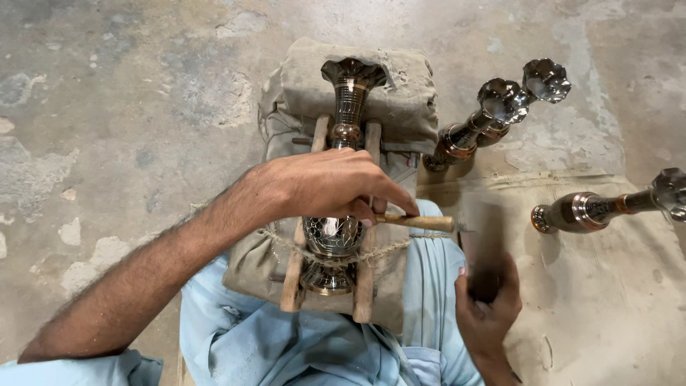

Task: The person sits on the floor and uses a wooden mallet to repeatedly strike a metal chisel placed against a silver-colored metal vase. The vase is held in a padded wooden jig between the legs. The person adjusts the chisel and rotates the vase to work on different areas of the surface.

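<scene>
A dark engraved metal vase point(349, 96) lies on its side between two wooden rails point(365, 289), tied on with cord, its flared mouth pointing away from me. My left hand point(325, 189) rests over the vase's belly and grips a wooden-handled tool point(423, 222), whose tip is hidden under the fingers. To the right and lower, my right hand point(491, 313) holds a dark flat striker point(482, 246), blurred, raised beside the tool's handle end.
The rails sit on a grey cloth pad point(404, 100) over my lap in light blue trousers point(436, 279). Two similar vases point(500, 107) stand at the upper right, and a third point(597, 209) at the right edge. A sackcloth mat point(614, 307) covers the concrete floor point(128, 107).
</scene>
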